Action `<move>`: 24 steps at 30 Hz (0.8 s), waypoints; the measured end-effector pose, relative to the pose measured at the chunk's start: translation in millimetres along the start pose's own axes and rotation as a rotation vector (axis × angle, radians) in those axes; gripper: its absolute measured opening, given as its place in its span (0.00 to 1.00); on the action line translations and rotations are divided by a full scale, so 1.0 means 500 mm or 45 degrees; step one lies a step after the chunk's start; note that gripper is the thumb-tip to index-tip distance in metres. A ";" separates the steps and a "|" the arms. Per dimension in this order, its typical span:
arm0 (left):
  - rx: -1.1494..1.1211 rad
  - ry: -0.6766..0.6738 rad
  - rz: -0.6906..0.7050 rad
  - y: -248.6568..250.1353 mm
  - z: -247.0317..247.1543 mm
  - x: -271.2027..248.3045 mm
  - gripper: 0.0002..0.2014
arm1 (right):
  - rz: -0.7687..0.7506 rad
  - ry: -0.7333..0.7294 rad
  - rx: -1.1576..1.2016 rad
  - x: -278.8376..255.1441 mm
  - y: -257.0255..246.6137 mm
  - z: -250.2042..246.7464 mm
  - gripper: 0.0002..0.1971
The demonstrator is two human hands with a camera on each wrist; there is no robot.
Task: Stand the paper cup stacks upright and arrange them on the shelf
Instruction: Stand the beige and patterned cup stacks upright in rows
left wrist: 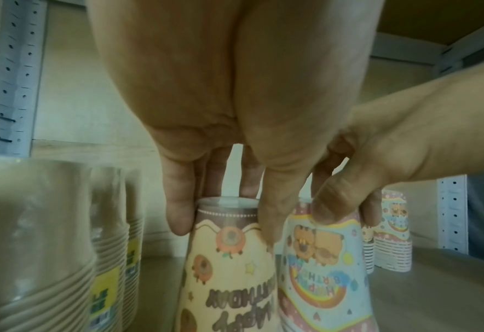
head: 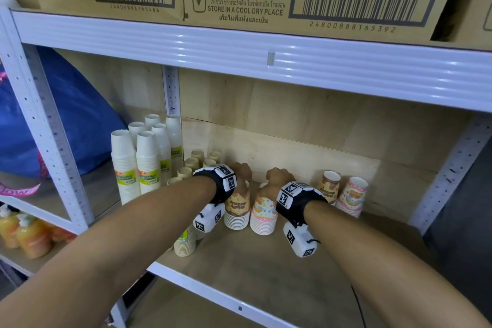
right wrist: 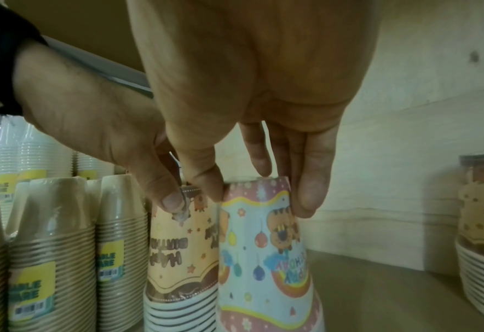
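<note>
Paper cup stacks in printed birthday wrap stand base-up on the wooden shelf (head: 266, 269), long axes vertical, touching side by side. Directly under our left hand (head: 241, 171) is the brown-and-cream stack (head: 237, 205); that grip pinches its top between thumb and fingers (left wrist: 179, 215). Just to its right, our right hand (head: 278, 177) pinches the top of the pink-and-blue stack (head: 264, 212) the same way. Each hand sits straight above its own stack, so any shift, we judge, is a lift or slide along the shelf.

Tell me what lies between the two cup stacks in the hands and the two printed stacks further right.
Only bare shelf board, seen in the head view.
</note>
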State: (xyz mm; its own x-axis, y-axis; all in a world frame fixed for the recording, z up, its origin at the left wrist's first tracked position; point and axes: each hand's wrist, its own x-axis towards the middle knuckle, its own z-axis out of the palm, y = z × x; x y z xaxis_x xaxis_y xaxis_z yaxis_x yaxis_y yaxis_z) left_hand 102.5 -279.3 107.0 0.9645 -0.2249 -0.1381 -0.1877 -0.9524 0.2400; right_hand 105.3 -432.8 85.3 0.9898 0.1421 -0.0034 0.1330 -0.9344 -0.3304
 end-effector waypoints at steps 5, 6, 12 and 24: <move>0.036 0.032 0.062 0.037 -0.011 0.007 0.23 | 0.035 -0.012 -0.060 -0.012 0.045 -0.050 0.29; 0.042 0.036 0.073 0.049 -0.014 0.009 0.24 | 0.052 -0.036 -0.061 -0.015 0.056 -0.065 0.29; 0.082 0.053 0.214 0.139 -0.023 0.032 0.26 | 0.088 -0.065 -0.062 -0.045 0.137 -0.132 0.31; 0.005 0.035 0.338 0.316 0.014 0.098 0.29 | 0.175 -0.057 -0.156 -0.092 0.290 -0.190 0.19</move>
State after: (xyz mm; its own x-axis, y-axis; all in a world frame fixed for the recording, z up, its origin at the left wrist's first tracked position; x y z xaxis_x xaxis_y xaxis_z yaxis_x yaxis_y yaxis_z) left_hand 118.9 -442.3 131.5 0.8862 -0.4612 -0.0446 -0.4354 -0.8618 0.2602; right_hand 83.6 -605.7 127.1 0.9963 0.0218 -0.0833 0.0042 -0.9784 -0.2066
